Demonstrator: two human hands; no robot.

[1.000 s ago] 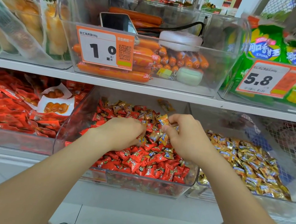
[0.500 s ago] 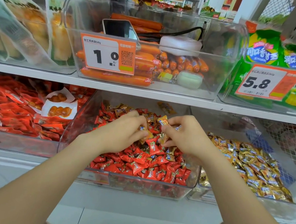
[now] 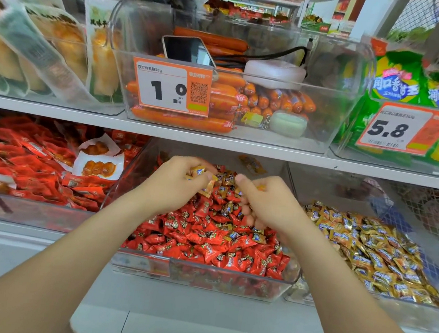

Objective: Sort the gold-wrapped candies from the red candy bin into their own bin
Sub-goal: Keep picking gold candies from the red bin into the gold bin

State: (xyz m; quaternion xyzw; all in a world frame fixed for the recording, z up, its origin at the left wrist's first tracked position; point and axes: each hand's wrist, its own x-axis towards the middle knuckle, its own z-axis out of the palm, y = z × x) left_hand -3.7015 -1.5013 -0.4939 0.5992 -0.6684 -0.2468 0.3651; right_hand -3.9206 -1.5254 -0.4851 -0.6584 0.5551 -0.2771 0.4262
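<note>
Left hand: a second ago it was knuckles-down in the pile. Now it is raised a little toward the back of the red candy bin, fingers curled round a small clutch of gold-wrapped candies. At least two wrappers poke out past your thumb.

Right hand: it has hardly moved, just beside the left over the middle of the heap. Fingers are curled under, and a sliver of gold wrapper shows at the thumb. It looks to be pinching one candy; how many more are in the palm I cannot tell.

So the change is that you have gone from rummaging to holding. The pick looks done for this round and the carry comes next.

Where things lie:
- The gold candy bin sits right beside the red bin, on your right, and already holds a deep gold pile.
- Neither hand is over it yet.
- The red candies are thickest at the front of their bin.
- Stray gold pieces remain among them, some at the front right and more under and between your hands.

Judgement: the task is partly done, with several rounds left. Your left-hand load has to cross over the right arm or be passed across, and loosely held wrappers could drop back among the reds.
</note>
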